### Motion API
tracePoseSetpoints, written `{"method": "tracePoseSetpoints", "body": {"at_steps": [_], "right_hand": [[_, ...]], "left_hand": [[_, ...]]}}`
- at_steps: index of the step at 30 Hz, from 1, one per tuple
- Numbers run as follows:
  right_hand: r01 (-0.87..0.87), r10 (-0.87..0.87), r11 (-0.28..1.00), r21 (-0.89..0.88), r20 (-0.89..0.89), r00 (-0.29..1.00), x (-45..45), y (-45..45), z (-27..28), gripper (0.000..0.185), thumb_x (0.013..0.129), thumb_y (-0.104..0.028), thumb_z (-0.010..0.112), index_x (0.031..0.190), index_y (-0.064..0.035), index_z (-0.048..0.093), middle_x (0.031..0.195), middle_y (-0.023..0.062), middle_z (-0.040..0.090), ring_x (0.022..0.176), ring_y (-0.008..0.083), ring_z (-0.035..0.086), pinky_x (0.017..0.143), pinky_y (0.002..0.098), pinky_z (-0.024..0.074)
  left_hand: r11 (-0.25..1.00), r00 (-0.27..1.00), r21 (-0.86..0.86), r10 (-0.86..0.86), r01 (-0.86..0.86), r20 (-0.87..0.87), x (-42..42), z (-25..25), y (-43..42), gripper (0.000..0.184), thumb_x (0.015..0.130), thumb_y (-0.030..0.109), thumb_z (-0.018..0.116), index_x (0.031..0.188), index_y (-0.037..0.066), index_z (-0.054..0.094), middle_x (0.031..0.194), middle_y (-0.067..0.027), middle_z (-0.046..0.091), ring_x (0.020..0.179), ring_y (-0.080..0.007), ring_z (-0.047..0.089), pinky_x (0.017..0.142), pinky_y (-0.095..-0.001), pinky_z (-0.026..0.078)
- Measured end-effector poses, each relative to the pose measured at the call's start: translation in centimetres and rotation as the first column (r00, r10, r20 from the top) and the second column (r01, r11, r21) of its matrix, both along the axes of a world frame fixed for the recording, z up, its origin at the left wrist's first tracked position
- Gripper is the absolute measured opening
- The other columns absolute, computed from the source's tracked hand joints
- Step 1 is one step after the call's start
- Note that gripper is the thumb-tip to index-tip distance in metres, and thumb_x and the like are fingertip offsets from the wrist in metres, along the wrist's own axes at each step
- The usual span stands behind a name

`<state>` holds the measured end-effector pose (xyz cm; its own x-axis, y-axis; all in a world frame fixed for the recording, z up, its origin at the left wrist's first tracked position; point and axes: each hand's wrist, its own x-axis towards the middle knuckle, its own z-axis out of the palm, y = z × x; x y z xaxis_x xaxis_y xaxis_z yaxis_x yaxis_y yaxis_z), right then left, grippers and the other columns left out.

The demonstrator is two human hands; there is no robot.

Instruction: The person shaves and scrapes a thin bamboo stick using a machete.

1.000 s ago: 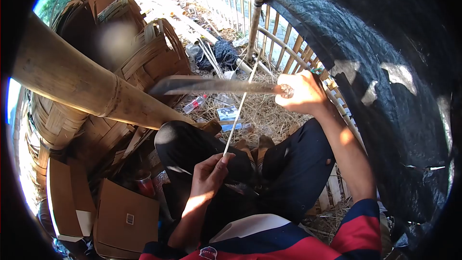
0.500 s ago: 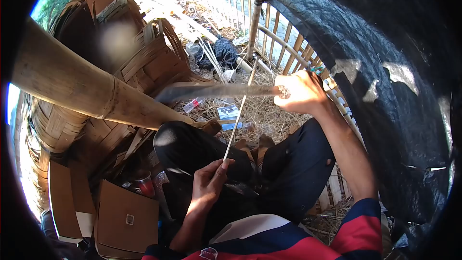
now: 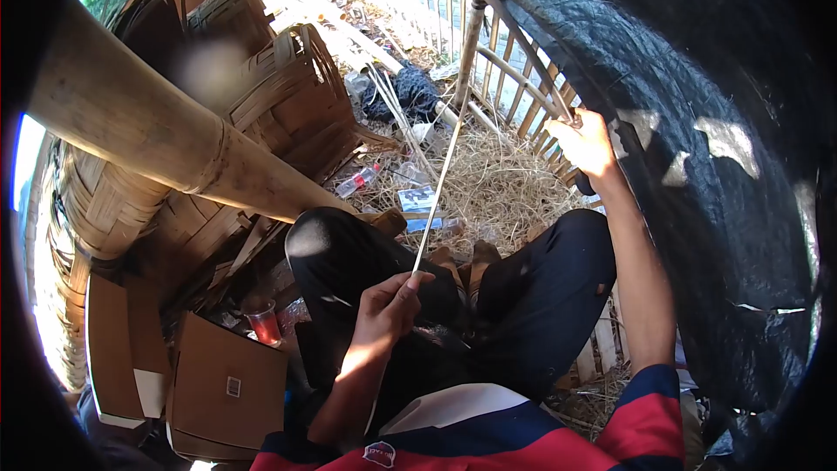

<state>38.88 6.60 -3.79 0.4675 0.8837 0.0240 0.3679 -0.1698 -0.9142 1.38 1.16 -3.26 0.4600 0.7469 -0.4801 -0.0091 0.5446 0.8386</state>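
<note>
Between my left thumb and fingers I pinch a thin pale bamboo strip. My left hand is closed, above my lap near the left knee. The strip rises away from me toward the fence post, and its tail hangs below the hand. Out to the right, beyond my right knee, my right hand is closed round the handle of a machete. Its long dark blade tilts up and to the left, in front of the bamboo fence and apart from the strip. Part of the handle is hidden in my fist.
A thick bamboo pole slants in from the left, ending near my left knee. Woven bamboo baskets stand behind it. Cardboard boxes and a plastic cup sit lower left. A black tarp hangs right. Dry shavings cover the ground.
The machete has swung from lying level across the strip to pointing up and left. My right hand has moved right and slightly up. My left hand still holds the strip.
</note>
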Motion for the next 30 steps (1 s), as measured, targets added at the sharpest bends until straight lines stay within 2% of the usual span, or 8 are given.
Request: {"method": "tracePoseSetpoints", "body": {"at_steps": [2, 5, 9, 12, 16, 19, 21, 30], "right_hand": [[-0.007, 0.007, 0.999, 0.047, -0.005, 1.000, -0.5, -0.3, 0.3, 0.020, 0.079, -0.020, 0.073, 0.074, -0.0040, 0.061, 0.060, -0.0029, 0.053, 0.055, 0.0057, 0.045, 0.051, 0.0259, 0.0367], [-0.148, 0.117, 0.982, 0.119, 0.234, 0.965, -2.5, -1.0, 2.4, 0.023, 0.078, -0.019, 0.074, 0.074, -0.0025, 0.059, 0.060, -0.0017, 0.052, 0.055, 0.0051, 0.044, 0.051, 0.0249, 0.0358], [-0.273, 0.257, 0.962, 0.018, 0.282, 0.924, -6.7, -1.0, 5.2, 0.022, 0.076, -0.019, 0.072, 0.076, -0.0024, 0.059, 0.057, 0.0013, 0.052, 0.056, 0.0064, 0.046, 0.052, 0.0257, 0.0393], [-0.398, 0.378, 0.917, -0.035, 0.400, 0.835, -9.3, -0.9, 6.1, 0.027, 0.069, -0.030, 0.071, 0.079, -0.0069, 0.060, 0.062, 0.0109, 0.059, 0.057, 0.0236, 0.059, 0.057, 0.0344, 0.0470], [-0.488, 0.467, 0.864, -0.129, 0.571, 0.676, -11.9, -1.2, 6.6, 0.029, 0.067, -0.035, 0.073, 0.082, -0.0130, 0.061, 0.075, 0.0122, 0.066, 0.075, 0.0335, 0.065, 0.068, 0.0420, 0.0526], [-0.509, 0.496, 0.842, -0.177, 0.626, 0.602, -12.8, -1.4, 6.8, 0.028, 0.067, -0.035, 0.073, 0.082, -0.0139, 0.061, 0.072, 0.0104, 0.066, 0.073, 0.0315, 0.066, 0.071, 0.0435, 0.0515], [-0.581, 0.302, 0.811, 0.070, 0.800, 0.518, -12.9, -1.4, 5.7, 0.025, 0.061, -0.031, 0.076, 0.072, -0.0157, 0.059, 0.055, 0.0050, 0.057, 0.054, 0.0266, 0.062, 0.052, 0.0383, 0.0459], [-0.589, 0.368, 0.805, -0.062, 0.833, 0.414, -12.3, -2.2, 4.7, 0.025, 0.061, -0.029, 0.074, 0.073, -0.0138, 0.059, 0.064, 0.0029, 0.061, 0.063, 0.0240, 0.065, 0.060, 0.0393, 0.0462]], "left_hand": [[1.000, 1.000, 0.027, -0.012, 0.012, 0.014, 0.3, 0.1, 0.7, 0.029, 0.097, 0.029, 0.055, 0.103, 0.002, 0.064, 0.057, 0.0072, 0.040, 0.044, 0.0005, 0.029, 0.040, -0.0179, 0.018], [0.999, 0.999, 0.043, -0.026, 0.026, 0.019, 0.7, 0.5, 1.6, 0.029, 0.100, 0.027, 0.051, 0.104, 0.001, 0.062, 0.054, 0.0079, 0.038, 0.043, -0.0002, 0.029, 0.040, -0.0195, 0.019], [0.998, 0.995, 0.057, -0.026, 0.021, 0.092, 1.5, 1.5, 2.2, 0.026, 0.100, 0.028, 0.049, 0.098, 0.004, 0.060, 0.059, 0.0050, 0.042, 0.043, -0.0005, 0.031, 0.038, -0.0183, 0.019], [0.997, 0.994, 0.075, -0.031, 0.023, 0.102, 2.3, 1.9, 2.0, 0.026, 0.100, 0.027, 0.048, 0.099, 0.004, 0.060, 0.059, 0.0048, 0.042, 0.043, -0.0004, 0.030, 0.038, -0.0183, 0.019], [0.992, 0.996, 0.125, -0.033, 0.022, 0.083, 3.0, 1.9, 1.7, 0.027, 0.100, 0.027, 0.050, 0.102, 0.003, 0.061, 0.060, 0.0061, 0.040, 0.047, 0.0000, 0.030, 0.042, -0.0174, 0.021], [0.991, 0.999, 0.124, 0.039, -0.042, 0.026, 3.6, 3.5, 1.7, 0.027, 0.099, 0.027, 0.052, 0.104, 0.002, 0.062, 0.062, 0.0070, 0.040, 0.051, -0.0001, 0.031, 0.045, -0.0170, 0.022], [0.988, 0.998, 0.138, 0.065, -0.066, 0.009, 3.5, 3.3, 1.6, 0.025, 0.098, 0.026, 0.053, 0.102, 0.003, 0.062, 0.063, 0.0069, 0.041, 0.051, -0.0001, 0.031, 0.045, -0.0170, 0.022], [0.977, 0.991, 0.167, 0.132, -0.134, 0.021, 3.7, 2.4, 0.9, 0.019, 0.097, 0.022, 0.057, 0.096, 0.004, 0.062, 0.065, 0.0080, 0.043, 0.053, 0.0003, 0.033, 0.046, -0.0174, 0.023]]}}
